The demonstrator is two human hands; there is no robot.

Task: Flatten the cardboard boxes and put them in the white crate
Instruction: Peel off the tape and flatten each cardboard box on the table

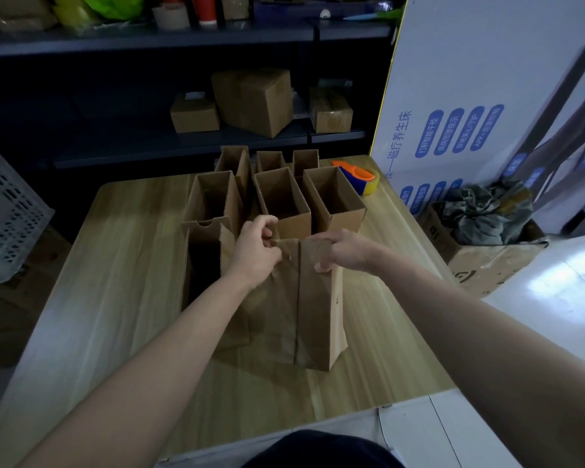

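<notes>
The cardboard box (304, 298) in hand stands upright at the middle of the bench (122, 282), towards its near edge, and is already partly collapsed. My left hand (257, 248) has its fingers closed on the top edge at the crease; my right hand (345, 251) pinches the top right corner. In my judgement the step goes best by pressing opposite corners inward along the existing fold lines, so the panels lie flat without tearing. The board is plain brown corrugated, matt, with fluted cut edges. Beyond it, more open boxes (281, 197) stand in rows toward the far edge, with a tape dispenser (362, 177) at the far right corner. The white crate (7, 211), perforated plastic, sits off the left edge.
</notes>
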